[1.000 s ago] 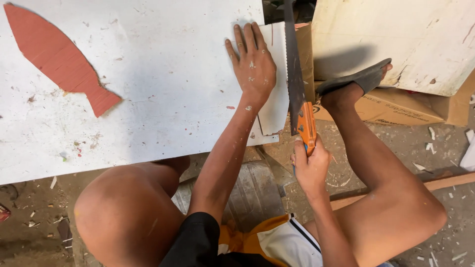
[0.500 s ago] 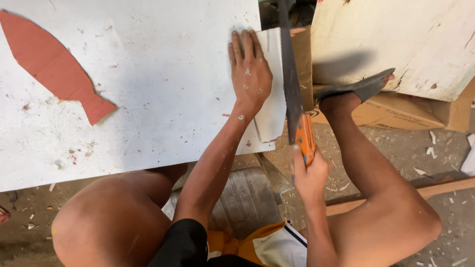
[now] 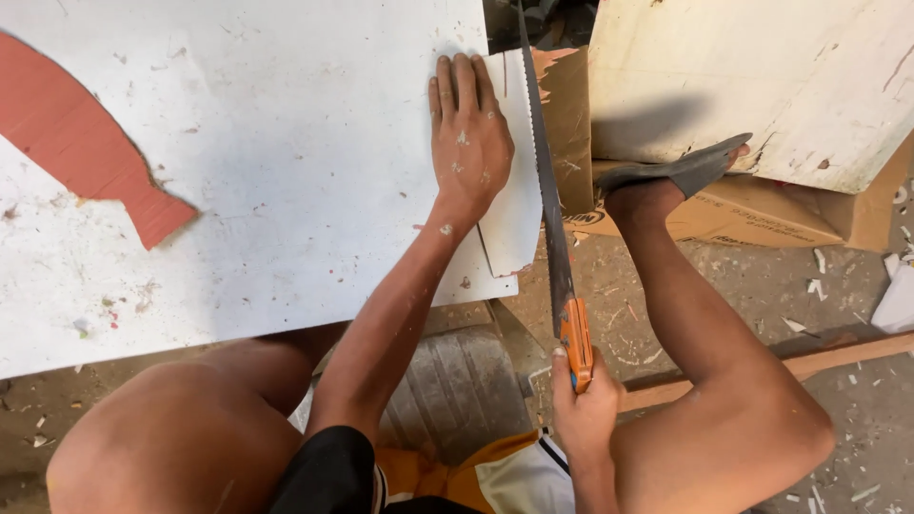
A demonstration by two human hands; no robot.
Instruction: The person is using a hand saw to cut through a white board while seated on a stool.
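Two hands share this cut, seen from the head camera. Left hand [image 3: 468,143] lies flat, fingers spread, on the white board [image 3: 286,171] near its right edge, pressing it down. Right hand [image 3: 583,405] is closed around the orange handle of the handsaw [image 3: 550,205], whose blade runs along that edge, just beside the left hand's knuckles. A foot in a grey sandal [image 3: 681,171] braces against the cardboard box [image 3: 752,214] under a second pale panel [image 3: 762,76].

Judging from this, the main risk is the teeth jumping sideways into the pressing hand, so close to the blade. The thin offcut strip [image 3: 514,190] could flex or tear, pinching the blade. Should the board slip under the palm, the cut would wander.
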